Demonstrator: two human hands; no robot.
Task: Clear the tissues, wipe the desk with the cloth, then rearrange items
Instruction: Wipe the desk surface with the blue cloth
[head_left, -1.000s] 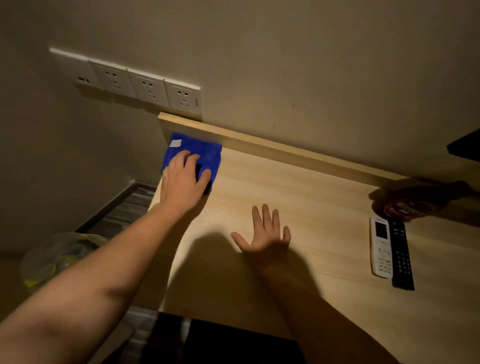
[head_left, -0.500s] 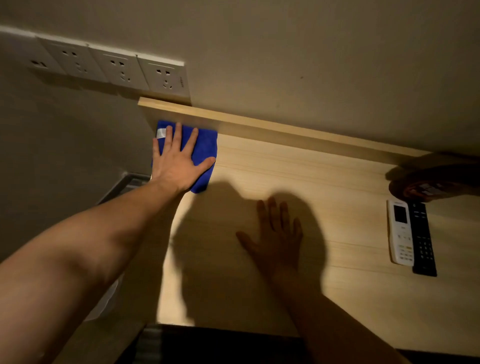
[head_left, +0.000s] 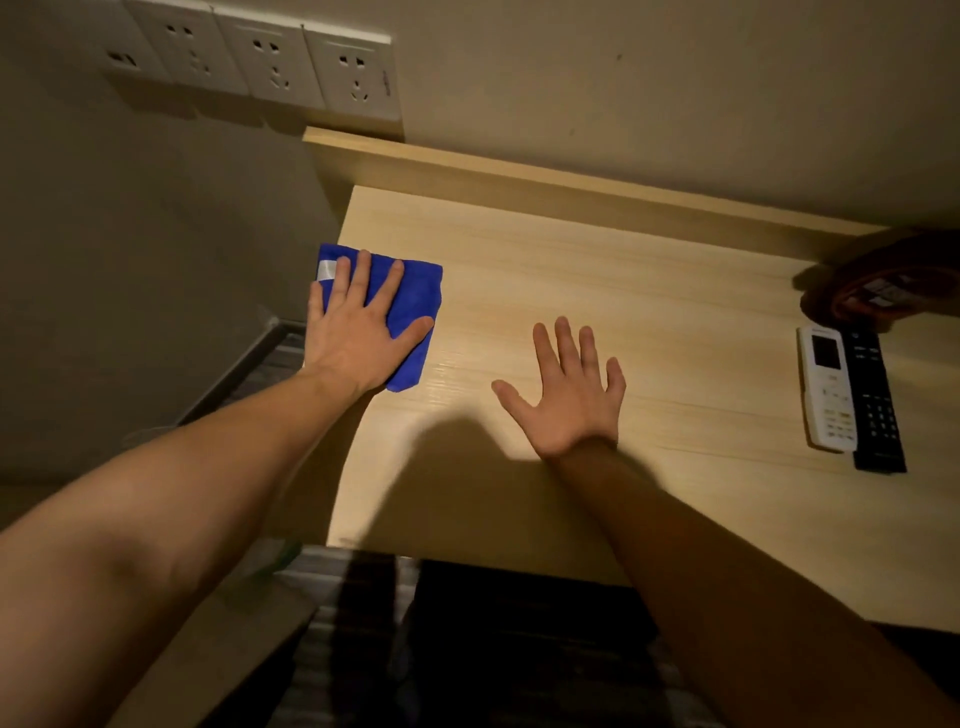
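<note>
My left hand (head_left: 358, 332) lies flat with spread fingers on the blue cloth (head_left: 410, 306), pressing it on the desk (head_left: 597, 270) at the left edge; I do not grip the cloth, the palm only covers it. The cloth is folded and has a small white label (head_left: 327, 270) at its far left corner, just beside my fingers. My right hand (head_left: 566, 395) is released and lies flat on the bare wood with fingers apart, near the middle of the desk and apart from the cloth. At the right side a white remote control (head_left: 826, 387) and a black remote control (head_left: 875, 405) lie side by side, touching. Behind them, at the far right, is a round dark object (head_left: 883, 291) in shadow; I cannot tell what it is. On the wall behind the far left corner is a row of white power sockets (head_left: 275, 57).
</note>
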